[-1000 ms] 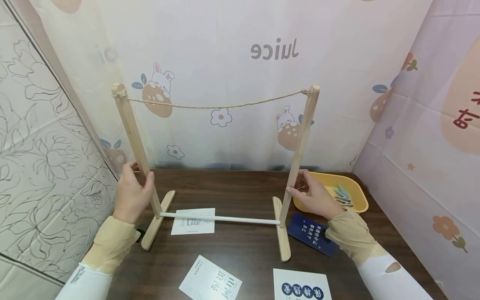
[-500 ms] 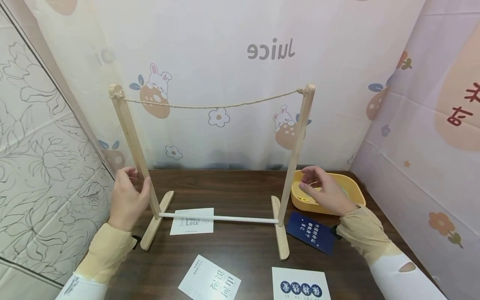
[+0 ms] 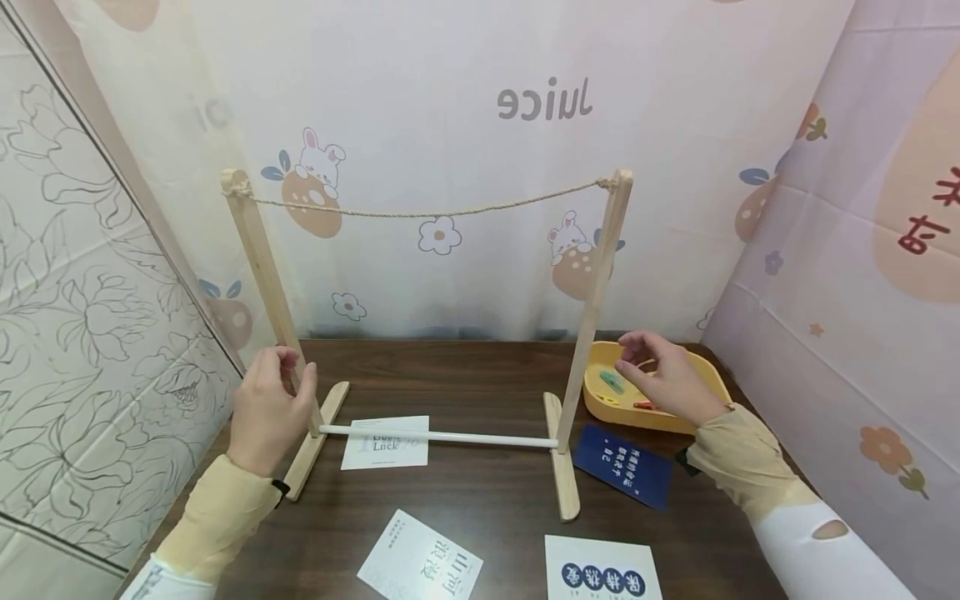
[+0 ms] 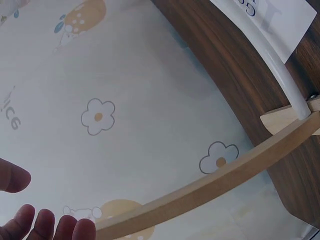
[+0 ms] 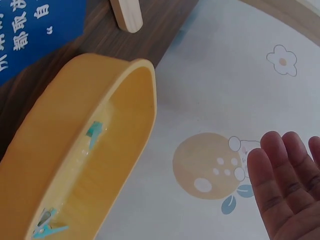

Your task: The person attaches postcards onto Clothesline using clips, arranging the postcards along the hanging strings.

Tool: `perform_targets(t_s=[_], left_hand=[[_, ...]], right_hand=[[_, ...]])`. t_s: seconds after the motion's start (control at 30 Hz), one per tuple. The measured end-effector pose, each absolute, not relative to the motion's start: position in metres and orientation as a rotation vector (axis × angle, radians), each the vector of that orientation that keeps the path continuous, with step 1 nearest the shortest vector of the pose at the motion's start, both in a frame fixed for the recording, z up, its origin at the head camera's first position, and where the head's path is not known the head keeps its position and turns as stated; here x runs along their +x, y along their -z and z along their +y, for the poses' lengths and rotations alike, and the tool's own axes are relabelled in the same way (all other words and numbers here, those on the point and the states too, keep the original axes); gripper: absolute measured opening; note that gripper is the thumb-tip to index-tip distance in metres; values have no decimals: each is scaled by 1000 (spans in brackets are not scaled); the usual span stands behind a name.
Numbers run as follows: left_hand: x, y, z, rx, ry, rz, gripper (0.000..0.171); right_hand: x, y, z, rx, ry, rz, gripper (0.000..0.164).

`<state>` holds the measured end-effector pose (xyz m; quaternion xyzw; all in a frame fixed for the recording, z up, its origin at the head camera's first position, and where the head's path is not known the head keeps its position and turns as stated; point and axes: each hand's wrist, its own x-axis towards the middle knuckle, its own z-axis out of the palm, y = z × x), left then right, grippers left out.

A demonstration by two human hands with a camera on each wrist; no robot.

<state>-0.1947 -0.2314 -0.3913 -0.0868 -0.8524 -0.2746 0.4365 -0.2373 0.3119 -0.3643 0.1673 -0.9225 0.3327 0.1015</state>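
Note:
A wooden stand has two upright posts (image 3: pixel 597 308), a rope (image 3: pixel 435 216) tied between their tops and a white rod (image 3: pixel 480 439) joining them low down. My left hand (image 3: pixel 270 408) overlaps the left post in the head view, fingers loosely bent. In the left wrist view nothing lies between its thumb and fingertips (image 4: pixel 44 222). Over the yellow basket (image 3: pixel 633 417) my right hand (image 3: pixel 671 379) hovers, relaxed and holding nothing; its fingers (image 5: pixel 280 170) look spread in the right wrist view. Inside the basket lie small clips, among them a turquoise clip (image 5: pixel 95 130).
On the dark wooden table (image 3: pixel 330 542) lie a Good Luck card (image 3: pixel 386 454) under the rod, a white card (image 3: pixel 420 558) in front, a card with blue circles (image 3: pixel 602 560) and a dark blue card (image 3: pixel 624 468) by the right foot. A printed curtain (image 3: pixel 450 100) hangs behind.
My right hand has let go of the right post and moved right, over the basket. My left hand has loosened from the left post and dropped slightly. The stand stays put.

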Motion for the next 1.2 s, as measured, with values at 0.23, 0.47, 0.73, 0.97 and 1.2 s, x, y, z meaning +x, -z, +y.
perform_targets(t_s=[0.23,0.47,0.73,0.97,1.2], left_hand=[[-196,401,-223,-297,673,-2143,20],[-196,415,-218,-351,627,-2213,22],[-195,424,-213,-405,613,-2295,23],[-196,429,-210,-510,543,-2368,20],[-193,427,-209,-621,485,-2464,23]], right_hand=[[-241,360,315,469,-928,-2749,34],[-242,359,316,422,-926,-2770,32],[-245,366,321,395,-889,-2793,31],[-251,369,323,360,-876,-2823,35],[-259,372,327,315,-878,-2892,41]])
